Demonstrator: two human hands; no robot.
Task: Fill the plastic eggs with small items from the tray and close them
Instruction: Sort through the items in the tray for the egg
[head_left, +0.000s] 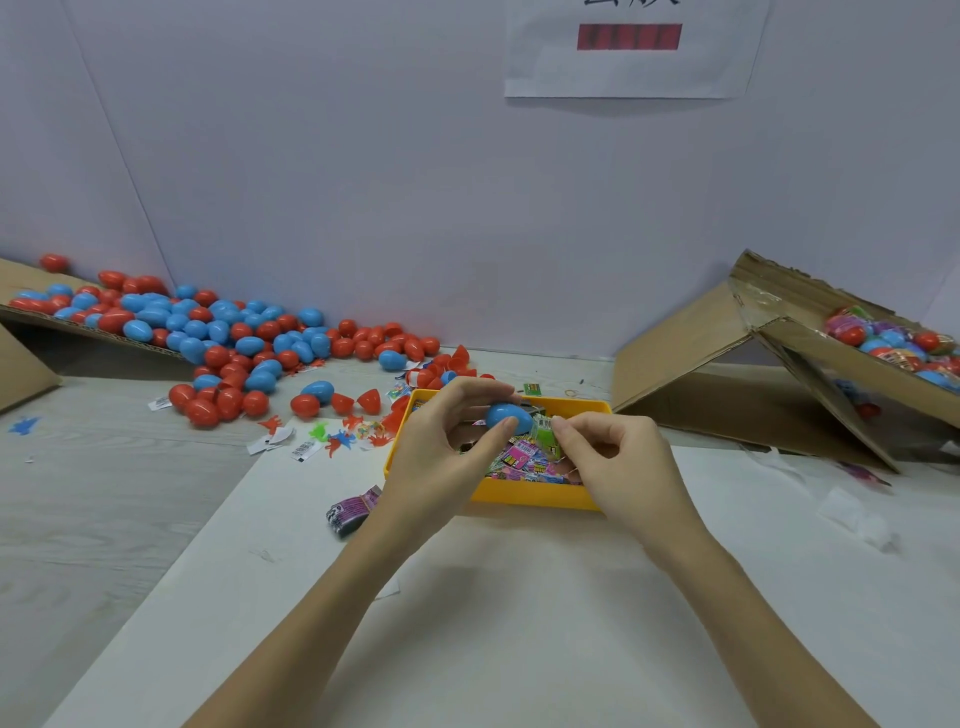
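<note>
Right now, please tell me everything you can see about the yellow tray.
The tray is a shallow yellow rectangle that looks like plastic, with low walls and an open top. It sits flat on the white sheet on the table, with its near long wall facing the camera. It holds many small packets, mostly pink, with barcodes. The left hand with a blue egg and the right hand with a green packet hover over it and hide part of the inside.

A white sheet of paper (631, 57) with a red bar hangs on the pale wall (389, 171) above the desk (130, 493), where a white mat (519, 623) lies between a cardboard flap (21, 374) far left and a tilted cardboard box (691, 353) on the right.
</note>
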